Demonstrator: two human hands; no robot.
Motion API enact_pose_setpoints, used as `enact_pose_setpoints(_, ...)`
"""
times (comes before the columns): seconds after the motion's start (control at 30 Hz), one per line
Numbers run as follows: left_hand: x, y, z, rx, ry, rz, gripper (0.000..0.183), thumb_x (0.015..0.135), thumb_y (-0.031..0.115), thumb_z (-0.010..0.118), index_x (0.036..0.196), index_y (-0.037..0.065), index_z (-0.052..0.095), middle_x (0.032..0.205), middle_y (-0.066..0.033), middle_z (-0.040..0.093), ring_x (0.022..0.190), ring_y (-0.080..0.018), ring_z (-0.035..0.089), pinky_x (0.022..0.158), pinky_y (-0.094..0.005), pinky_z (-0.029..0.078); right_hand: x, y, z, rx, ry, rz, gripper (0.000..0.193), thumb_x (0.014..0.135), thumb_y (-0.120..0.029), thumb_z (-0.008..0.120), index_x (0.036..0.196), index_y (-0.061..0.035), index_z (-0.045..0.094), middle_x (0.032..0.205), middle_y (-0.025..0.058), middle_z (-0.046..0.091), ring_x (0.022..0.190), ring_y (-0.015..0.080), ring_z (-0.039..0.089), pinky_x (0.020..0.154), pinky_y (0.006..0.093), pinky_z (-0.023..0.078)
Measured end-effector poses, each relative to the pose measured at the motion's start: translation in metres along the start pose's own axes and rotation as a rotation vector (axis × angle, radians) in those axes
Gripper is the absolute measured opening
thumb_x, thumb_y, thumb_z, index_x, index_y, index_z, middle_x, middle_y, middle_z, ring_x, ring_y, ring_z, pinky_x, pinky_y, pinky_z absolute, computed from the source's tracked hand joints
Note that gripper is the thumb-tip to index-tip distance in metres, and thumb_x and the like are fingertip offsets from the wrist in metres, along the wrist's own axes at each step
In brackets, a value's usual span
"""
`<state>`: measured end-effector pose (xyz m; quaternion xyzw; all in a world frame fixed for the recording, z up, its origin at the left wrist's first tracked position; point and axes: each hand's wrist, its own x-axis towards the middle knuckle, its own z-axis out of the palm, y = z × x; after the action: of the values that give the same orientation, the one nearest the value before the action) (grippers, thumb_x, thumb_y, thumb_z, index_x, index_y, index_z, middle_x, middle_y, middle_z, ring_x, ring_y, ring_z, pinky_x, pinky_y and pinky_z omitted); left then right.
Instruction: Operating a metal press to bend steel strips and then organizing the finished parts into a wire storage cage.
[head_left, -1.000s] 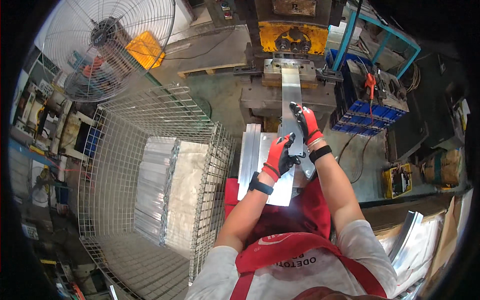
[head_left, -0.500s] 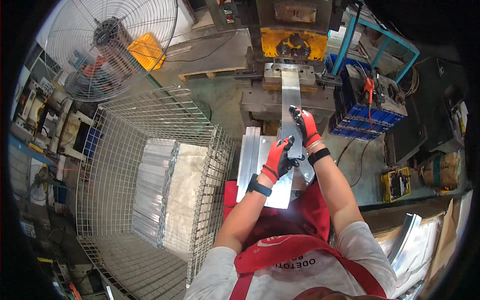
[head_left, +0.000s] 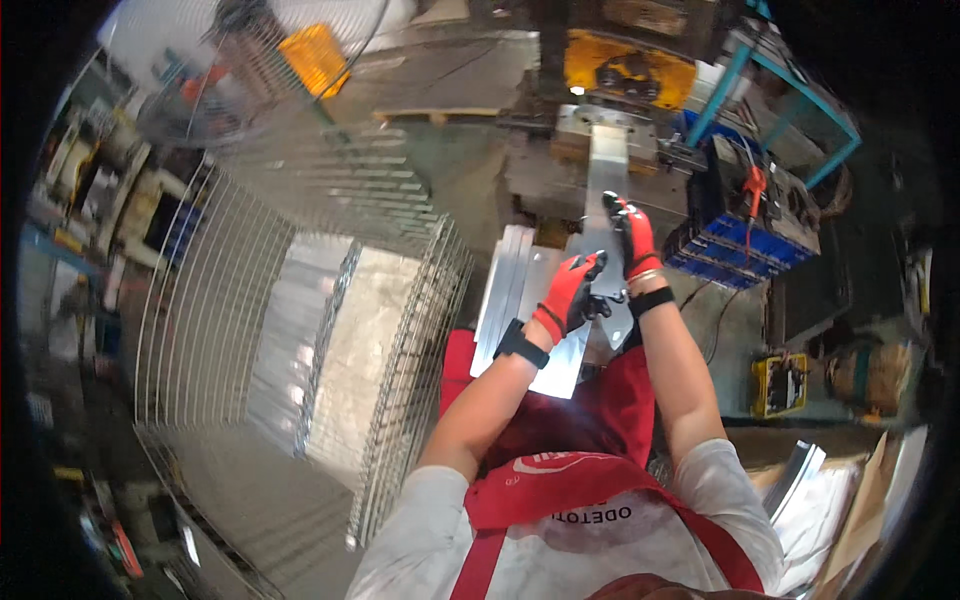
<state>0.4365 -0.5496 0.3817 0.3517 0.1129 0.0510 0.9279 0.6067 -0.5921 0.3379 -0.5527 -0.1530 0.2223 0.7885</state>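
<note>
A long, flat metal strip (head_left: 607,175) runs from the die of a press (head_left: 603,128) toward me, its far end lying on the die. My right hand (head_left: 632,238), in a red and black glove, is closed on the strip's right edge. Lower down, my left hand (head_left: 570,297), gloved the same way, closes on the strip near its near end. The left fingertips are partly blurred. Under and beside my left hand lie several bright metal pieces (head_left: 508,290), above the red apron (head_left: 540,425) on my lap.
At left stands a wire mesh cage (head_left: 410,370) holding stacked metal lengths and a beige sheet. Behind it are a large fan (head_left: 240,15) and a yellow bin (head_left: 314,60). Blue crates (head_left: 745,245) with tools stand right of the press; a yellow basket (head_left: 780,385) sits farther right.
The whole view has shifted and blurred, with the press appearing higher and farther right. Both hands stay on the metal strip, which keeps nearly the same position on the die.
</note>
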Motion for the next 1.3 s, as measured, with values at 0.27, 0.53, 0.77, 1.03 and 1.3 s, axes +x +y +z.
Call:
enact_pose_setpoints(0.27,-0.08,-0.013,-0.011,0.664,0.138,0.074,0.037,0.078,0.032,0.058,0.098,0.002,0.052,0.083,-0.0051,0.055,0.074,-0.0099,0.052,0.064,-0.0261,0.042,-0.118,-0.026,0.007,-0.274,-0.307,-0.271,0.041,0.086,-0.026,0.039,0.112,0.0044,0.048,0.108,0.015,0.054,0.099,0.0212,0.051,0.086,0.0324,0.039)
enact_pose_setpoints(0.53,-0.15,-0.038,-0.015,1.376,0.353,0.317,0.101,0.057,0.044,0.07,0.127,-0.008,0.018,0.123,-0.0281,0.035,0.109,-0.035,0.043,0.089,-0.0374,0.037,-0.189,-0.003,0.02,-1.192,-0.387,-0.548,0.05,0.07,-0.026,0.056,0.111,0.0016,0.049,0.102,0.0177,0.054,0.09,0.0295,0.053,0.079,0.0369,0.041)
enact_pose_setpoints(0.77,-0.152,-0.06,-0.037,1.62,0.532,0.208,0.094,0.06,0.049,0.06,0.123,-0.011,0.025,0.104,-0.0262,0.05,0.082,-0.0342,0.057,0.07,-0.0402,0.045,-0.184,0.023,-0.001,-0.69,-0.694,-0.232,0.04,0.083,-0.02,0.044,0.116,0.003,0.043,0.113,0.0186,0.048,0.104,0.0277,0.047,0.089,0.0352,0.037)
enact_pose_setpoints(1.03,-0.15,-0.015,-0.077,1.802,0.714,-0.269,0.094,0.065,0.049,0.058,0.127,-0.01,0.017,0.108,-0.0294,0.046,0.093,-0.0365,0.052,0.076,-0.0432,0.043,-0.178,0.012,0.0,-0.279,-0.263,0.278,0.032,0.083,-0.017,0.053,0.112,-0.0035,0.049,0.095,0.0034,0.056,0.087,0.0099,0.052,0.073,0.0207,0.04)
enact_pose_setpoints(1.3,-0.105,-0.035,-0.114,2.117,0.678,-0.461,0.097,0.064,0.048,0.061,0.125,-0.013,0.018,0.103,-0.0212,0.053,0.093,-0.0286,0.053,0.073,-0.0377,0.046,-0.184,0.032,-0.034,-0.944,-0.184,0.094,0.04,0.076,-0.031,0.059,0.106,-0.0049,0.052,0.101,0.0144,0.057,0.096,0.0275,0.054,0.081,0.0316,0.042)
